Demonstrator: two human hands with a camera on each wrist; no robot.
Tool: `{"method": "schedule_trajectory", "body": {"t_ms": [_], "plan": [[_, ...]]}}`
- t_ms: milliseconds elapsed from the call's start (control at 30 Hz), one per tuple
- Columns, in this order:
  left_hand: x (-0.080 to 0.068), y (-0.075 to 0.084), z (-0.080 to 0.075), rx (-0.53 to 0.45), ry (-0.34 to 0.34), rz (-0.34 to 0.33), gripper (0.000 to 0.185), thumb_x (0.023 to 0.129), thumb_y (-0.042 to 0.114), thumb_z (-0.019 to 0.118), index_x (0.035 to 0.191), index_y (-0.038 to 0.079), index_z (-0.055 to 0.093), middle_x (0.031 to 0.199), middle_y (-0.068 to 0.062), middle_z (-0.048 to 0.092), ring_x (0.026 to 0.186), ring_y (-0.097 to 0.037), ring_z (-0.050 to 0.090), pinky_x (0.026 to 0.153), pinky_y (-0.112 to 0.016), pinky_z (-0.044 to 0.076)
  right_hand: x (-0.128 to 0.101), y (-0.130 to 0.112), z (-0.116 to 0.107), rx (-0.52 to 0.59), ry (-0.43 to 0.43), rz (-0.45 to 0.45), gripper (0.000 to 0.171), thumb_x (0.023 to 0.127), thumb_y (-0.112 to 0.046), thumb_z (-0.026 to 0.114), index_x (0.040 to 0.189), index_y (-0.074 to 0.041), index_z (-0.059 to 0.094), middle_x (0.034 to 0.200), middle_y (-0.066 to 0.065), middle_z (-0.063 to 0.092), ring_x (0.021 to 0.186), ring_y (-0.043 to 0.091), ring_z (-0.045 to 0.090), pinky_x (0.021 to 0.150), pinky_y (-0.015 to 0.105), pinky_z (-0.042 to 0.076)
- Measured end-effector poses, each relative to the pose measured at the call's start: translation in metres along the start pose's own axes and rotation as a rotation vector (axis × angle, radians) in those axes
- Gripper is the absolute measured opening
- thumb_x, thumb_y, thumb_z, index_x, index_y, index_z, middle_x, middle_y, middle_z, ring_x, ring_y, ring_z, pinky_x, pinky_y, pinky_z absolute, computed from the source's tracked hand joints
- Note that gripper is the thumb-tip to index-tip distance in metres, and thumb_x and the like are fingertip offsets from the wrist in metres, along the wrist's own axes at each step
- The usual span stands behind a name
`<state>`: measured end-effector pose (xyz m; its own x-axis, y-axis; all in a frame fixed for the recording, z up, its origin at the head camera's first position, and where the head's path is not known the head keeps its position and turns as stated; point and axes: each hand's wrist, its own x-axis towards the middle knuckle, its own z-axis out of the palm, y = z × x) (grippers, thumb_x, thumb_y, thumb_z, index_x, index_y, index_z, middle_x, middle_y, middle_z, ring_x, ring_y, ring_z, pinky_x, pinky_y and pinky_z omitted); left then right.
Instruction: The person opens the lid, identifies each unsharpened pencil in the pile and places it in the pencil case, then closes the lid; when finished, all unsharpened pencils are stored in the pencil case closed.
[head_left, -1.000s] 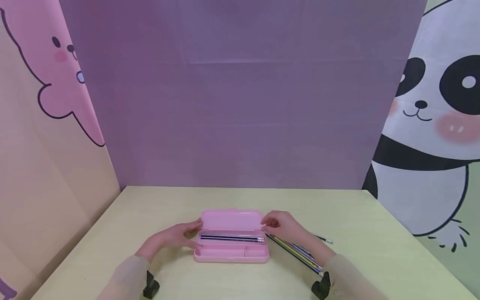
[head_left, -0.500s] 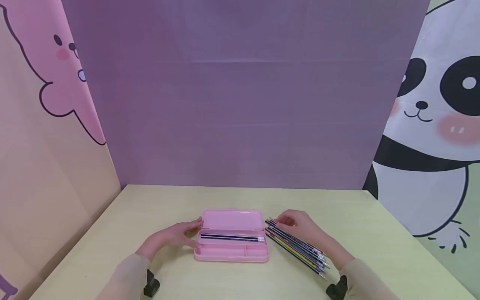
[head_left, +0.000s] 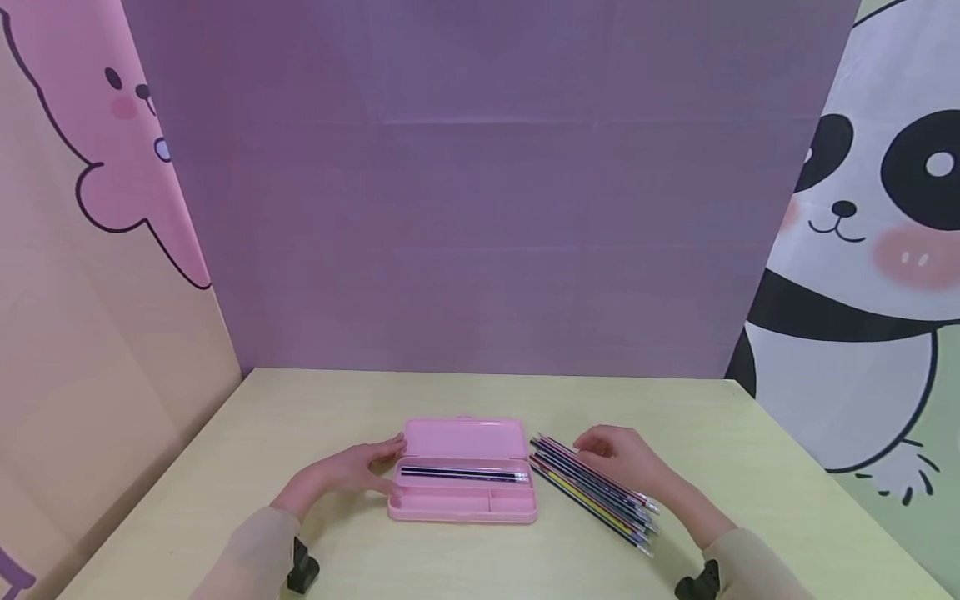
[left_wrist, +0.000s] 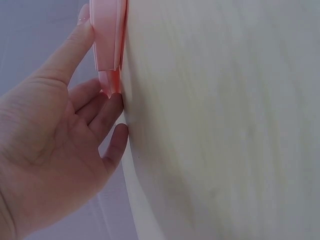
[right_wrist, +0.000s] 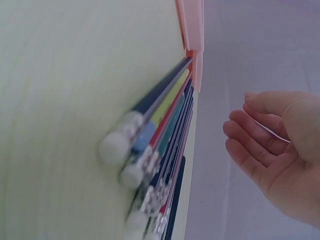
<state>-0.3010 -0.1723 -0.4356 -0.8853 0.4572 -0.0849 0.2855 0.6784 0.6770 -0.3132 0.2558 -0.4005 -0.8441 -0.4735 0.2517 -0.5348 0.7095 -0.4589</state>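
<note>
An open pink pencil case (head_left: 450, 514) lies on the table, its lid (head_left: 465, 439) folded back, with dark pencils (head_left: 457, 474) in the rear compartment. My left hand (head_left: 358, 471) rests against the case's left end; in the left wrist view its thumb touches the wall and its relaxed fingers reach the lid's edge. To the right of the case, a bundle of pencils (head_left: 592, 492), mostly dark with a yellow one among them, lies slanted on the table. My right hand (head_left: 624, 458) is beside the bundle's far side; the right wrist view shows its fingers loosely curled, holding nothing.
The pale wooden table (head_left: 337, 400) ends at a purple backdrop (head_left: 480, 208). A side panel with a pink cartoon animal (head_left: 75, 100) stands on the left, and one with a panda (head_left: 862, 250) on the right.
My right hand has moved right, away from the case. Dark pencils now lie beside the others, where that hand was earlier. The left hand and the case have stayed put.
</note>
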Motion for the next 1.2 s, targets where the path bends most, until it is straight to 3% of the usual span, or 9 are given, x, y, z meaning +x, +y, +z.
{"method": "schedule_trajectory", "body": {"t_ms": [367, 800, 1200], "plan": [[0.001, -0.002, -0.001, 0.03, 0.004, 0.018, 0.088, 0.077, 0.039, 0.075, 0.147, 0.009, 0.03, 0.153, -0.016, 0.027, 0.139, -0.04, 0.024, 0.112, -0.057, 0.023, -0.011, 0.015, -0.004, 0.034, -0.01, -0.042, 0.014, 0.089, -0.012, 0.063, 0.099, -0.004, 0.067, 0.086, 0.0, 0.069, 0.075, 0.007, 0.061, 0.067, 0.022, 0.054], [0.001, -0.002, 0.001, 0.047, 0.002, 0.008, 0.088, 0.077, 0.042, 0.074, 0.147, 0.009, 0.03, 0.153, -0.017, 0.025, 0.14, -0.04, 0.023, 0.113, -0.057, 0.022, -0.022, 0.025, -0.007, 0.001, -0.055, -0.002, 0.012, 0.088, -0.013, 0.064, 0.096, -0.005, 0.068, 0.086, 0.0, 0.069, 0.075, 0.006, 0.06, 0.067, 0.022, 0.052], [0.002, -0.002, 0.0, 0.025, 0.002, 0.026, 0.086, 0.078, 0.036, 0.075, 0.146, 0.008, 0.031, 0.153, -0.018, 0.026, 0.139, -0.041, 0.023, 0.112, -0.057, 0.022, -0.027, 0.032, -0.009, -0.005, -0.092, -0.008, 0.008, 0.086, -0.011, 0.065, 0.092, -0.006, 0.068, 0.084, 0.0, 0.069, 0.072, 0.001, 0.056, 0.064, 0.021, 0.05]]}}
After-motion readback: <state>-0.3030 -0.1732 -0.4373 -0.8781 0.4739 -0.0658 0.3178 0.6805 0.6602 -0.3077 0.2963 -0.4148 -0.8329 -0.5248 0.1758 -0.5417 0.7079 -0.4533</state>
